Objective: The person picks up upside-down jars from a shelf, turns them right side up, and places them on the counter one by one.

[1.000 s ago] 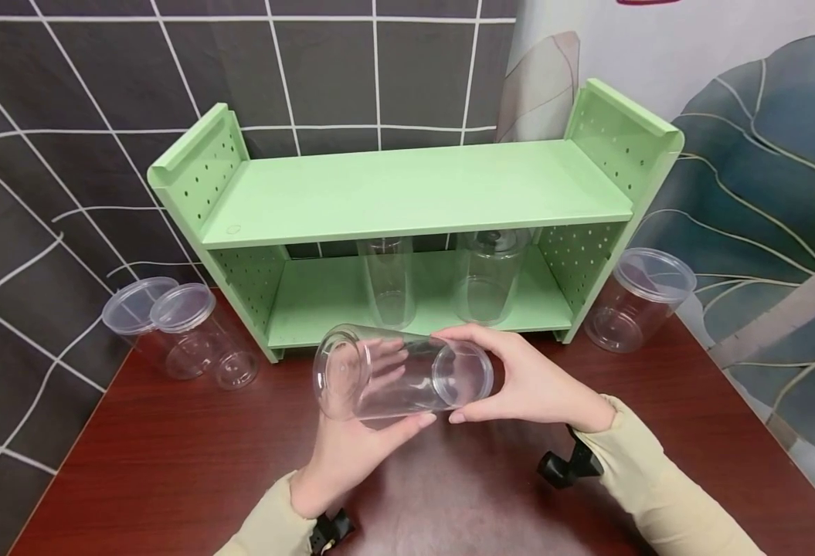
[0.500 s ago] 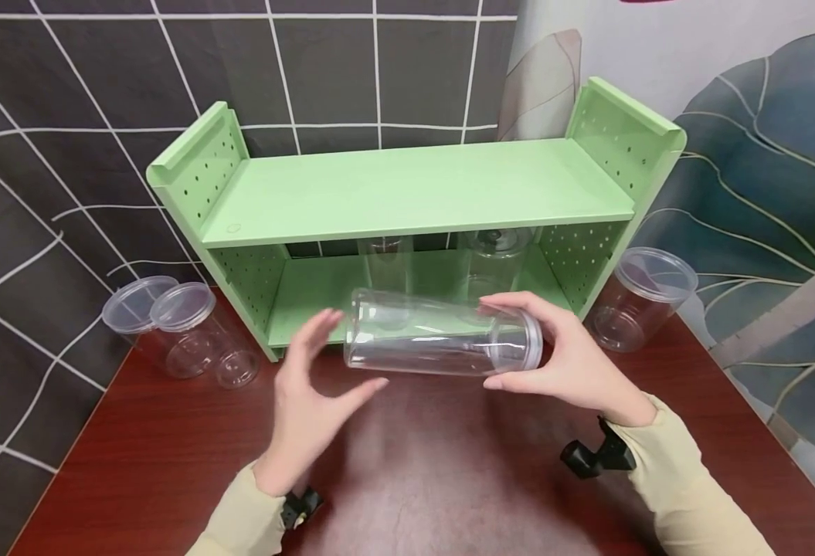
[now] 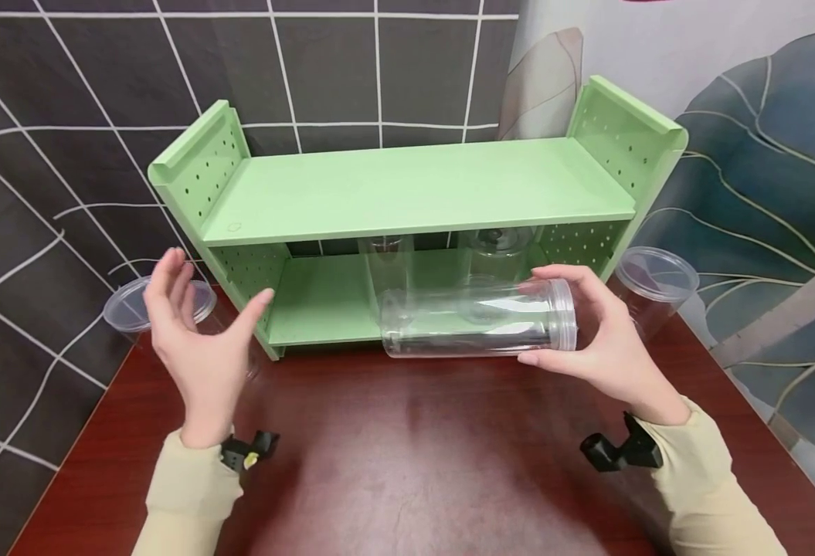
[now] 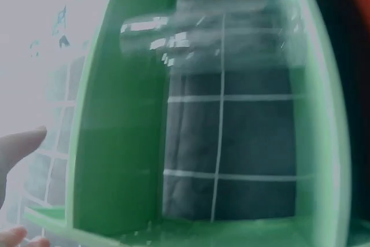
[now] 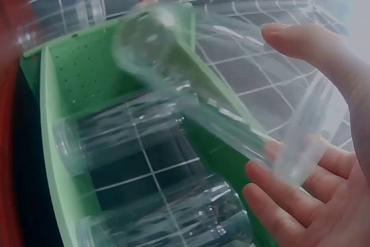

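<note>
Released by the left hand [image 3: 195,340], the clear jar [image 3: 477,318] has shifted right and farther, toward the green shelf [image 3: 414,193]. Head view: the right hand [image 3: 598,340] alone grips the jar's lidded end, holding it horizontal above the counter [image 3: 414,463], just before the lower shelf; the left hand, fingers spread and empty, hovers near two lidded jars [image 3: 129,305] at left. Left wrist view: only fingertips [image 4: 17,146] and shelf show. Right wrist view: curled fingers [image 5: 300,201] clasp the jar.
</note>
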Available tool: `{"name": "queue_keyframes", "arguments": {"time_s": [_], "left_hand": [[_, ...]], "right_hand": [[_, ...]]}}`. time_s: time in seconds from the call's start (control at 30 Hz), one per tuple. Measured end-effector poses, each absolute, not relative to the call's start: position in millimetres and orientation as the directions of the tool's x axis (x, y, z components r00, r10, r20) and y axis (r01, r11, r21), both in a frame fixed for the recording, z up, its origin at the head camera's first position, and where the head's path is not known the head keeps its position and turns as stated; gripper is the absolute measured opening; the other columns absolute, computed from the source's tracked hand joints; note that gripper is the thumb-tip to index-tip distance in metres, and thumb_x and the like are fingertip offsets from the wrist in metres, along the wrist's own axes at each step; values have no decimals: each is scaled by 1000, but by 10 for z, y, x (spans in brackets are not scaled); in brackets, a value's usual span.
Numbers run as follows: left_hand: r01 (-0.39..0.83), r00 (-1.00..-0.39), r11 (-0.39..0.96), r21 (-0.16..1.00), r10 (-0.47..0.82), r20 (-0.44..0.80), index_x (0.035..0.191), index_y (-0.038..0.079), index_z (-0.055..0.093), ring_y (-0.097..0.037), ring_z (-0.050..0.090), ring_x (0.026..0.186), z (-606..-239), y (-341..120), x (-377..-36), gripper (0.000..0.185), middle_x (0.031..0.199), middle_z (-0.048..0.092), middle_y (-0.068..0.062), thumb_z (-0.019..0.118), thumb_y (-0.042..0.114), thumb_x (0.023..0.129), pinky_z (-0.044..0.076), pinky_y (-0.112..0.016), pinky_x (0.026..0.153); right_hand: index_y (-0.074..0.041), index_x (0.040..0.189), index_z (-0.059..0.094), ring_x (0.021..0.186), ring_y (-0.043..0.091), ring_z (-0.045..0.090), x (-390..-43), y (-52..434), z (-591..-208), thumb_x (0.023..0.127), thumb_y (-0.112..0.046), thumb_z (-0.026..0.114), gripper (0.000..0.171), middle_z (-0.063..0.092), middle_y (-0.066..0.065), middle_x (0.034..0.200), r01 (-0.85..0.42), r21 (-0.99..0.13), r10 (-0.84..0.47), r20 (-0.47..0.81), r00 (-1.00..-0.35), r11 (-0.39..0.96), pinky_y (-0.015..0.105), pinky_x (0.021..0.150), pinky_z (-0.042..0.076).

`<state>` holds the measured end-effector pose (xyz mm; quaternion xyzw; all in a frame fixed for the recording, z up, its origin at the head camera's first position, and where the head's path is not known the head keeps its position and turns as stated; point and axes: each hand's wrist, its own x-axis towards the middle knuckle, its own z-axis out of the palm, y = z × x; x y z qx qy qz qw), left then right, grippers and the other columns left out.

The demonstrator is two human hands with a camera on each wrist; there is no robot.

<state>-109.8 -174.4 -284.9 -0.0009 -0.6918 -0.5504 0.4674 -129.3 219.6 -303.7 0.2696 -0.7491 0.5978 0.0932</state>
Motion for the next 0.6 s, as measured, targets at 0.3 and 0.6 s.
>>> {"name": "queue_keyframes", "arguments": {"time_s": [0.3, 0.6], "left_hand": [[452, -629, 339, 825, -534, 565, 146, 9, 53, -18, 59, 122, -2889, -2139, -1546, 71, 140, 58, -2, 85, 10, 83, 47, -28, 105], [421, -541, 316, 850, -665, 515, 122, 15, 75, -15, 70, 101, -2811, -2165, -1728, 34, 117, 73, -5, 81, 14, 89, 57, -24, 86]], "right_hand": [[3, 143, 49, 113, 26, 59, -1293, 2286, -3083, 57, 26, 87, 96, 62, 19, 128, -581, -801, -235, 543, -806, 142, 25, 91, 51], [1, 145, 49, 115, 22, 56, -1259, 2498, -3140, 56, 26, 86, 100, 60, 15, 131, -559, -789, -164, 534, -829, 256, 21, 89, 49]]}}
